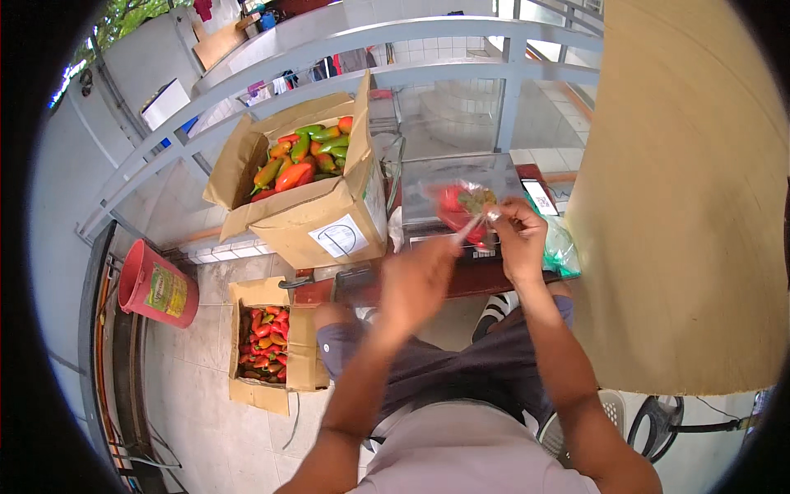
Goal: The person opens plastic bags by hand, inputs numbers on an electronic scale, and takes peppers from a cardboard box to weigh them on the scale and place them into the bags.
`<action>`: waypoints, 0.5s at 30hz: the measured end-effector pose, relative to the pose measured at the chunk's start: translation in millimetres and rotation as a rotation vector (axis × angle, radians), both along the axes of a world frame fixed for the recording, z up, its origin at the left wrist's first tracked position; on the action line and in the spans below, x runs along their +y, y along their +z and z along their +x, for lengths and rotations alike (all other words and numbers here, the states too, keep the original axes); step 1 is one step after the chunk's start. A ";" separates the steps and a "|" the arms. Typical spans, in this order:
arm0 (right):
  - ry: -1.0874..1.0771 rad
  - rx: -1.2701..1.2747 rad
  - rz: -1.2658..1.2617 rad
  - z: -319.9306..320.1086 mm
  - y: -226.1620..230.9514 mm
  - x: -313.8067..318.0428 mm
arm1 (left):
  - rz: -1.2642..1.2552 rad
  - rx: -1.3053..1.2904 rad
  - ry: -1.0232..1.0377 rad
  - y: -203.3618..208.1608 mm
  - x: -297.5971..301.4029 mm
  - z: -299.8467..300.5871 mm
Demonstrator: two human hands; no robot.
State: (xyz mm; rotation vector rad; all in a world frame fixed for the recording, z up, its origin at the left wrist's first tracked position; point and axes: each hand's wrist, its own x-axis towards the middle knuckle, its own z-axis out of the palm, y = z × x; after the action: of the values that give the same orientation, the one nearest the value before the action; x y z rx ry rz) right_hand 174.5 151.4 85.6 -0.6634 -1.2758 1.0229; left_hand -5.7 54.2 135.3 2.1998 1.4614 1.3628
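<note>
Hands meet over a clear plastic bag of red and green peppers [462,207], held just above a grey weighing scale [448,193]. The right hand [518,239] pinches the bag's twisted neck between thumb and fingertips, while the left hand [415,280] is closed around a thin strip that runs up to the same neck; its fingers are blurred. The scale stands on a dark red table [461,280], with a green plastic bag [562,253] just beside the right wrist. To the left, an open brown cardboard box of red, orange and green peppers [306,185] rests at the table's end. Below it, on the tiled floor [197,387], sits a smaller open carton of mostly red peppers [265,344], near a tilted red plastic bucket [156,284]. A pale grey metal railing [329,49] runs behind.
</note>
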 end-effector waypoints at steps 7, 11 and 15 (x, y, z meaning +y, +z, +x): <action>0.810 0.387 -0.320 8.7 30.2 -43.9 | -0.088 -0.429 -0.098 -88.5 -19.8 -19.5; 0.210 -0.538 0.164 17.7 -3.2 -31.0 | -0.049 -0.010 -0.045 -39.9 -7.4 -41.2; -0.182 -0.028 0.206 -22.2 23.6 -53.8 | -0.024 -0.400 -0.076 -0.3 -53.1 28.8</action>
State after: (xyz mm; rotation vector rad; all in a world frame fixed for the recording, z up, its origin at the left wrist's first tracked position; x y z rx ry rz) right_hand 152.3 97.6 109.3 -0.6241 -1.2996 0.7241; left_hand 23.1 1.1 135.0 1.8076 1.2272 1.6299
